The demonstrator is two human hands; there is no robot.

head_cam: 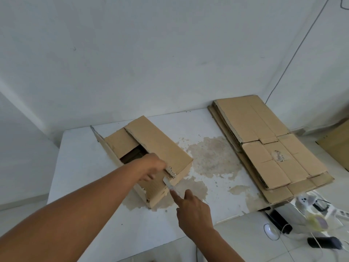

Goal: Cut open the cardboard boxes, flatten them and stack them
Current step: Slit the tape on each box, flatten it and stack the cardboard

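A brown cardboard box (pixel 156 144) lies on the white table (pixel 79 163), its top flaps partly open with a dark gap inside. My left hand (pixel 151 166) grips the near edge of a top flap at the box's front corner. My right hand (pixel 192 208) holds a knife (pixel 169 183), index finger stretched along it, with the blade against the box's near corner under the left hand. A stack of flattened cardboard (pixel 268 140) lies at the table's right side.
A worn, stained patch (pixel 211 157) marks the table between box and stack. On the tiled floor at the right lie a power strip (pixel 309 202), cables and dark gadgets (pixel 279 220). Another cardboard piece (pixel 336 146) lies at the far right. White walls stand behind.
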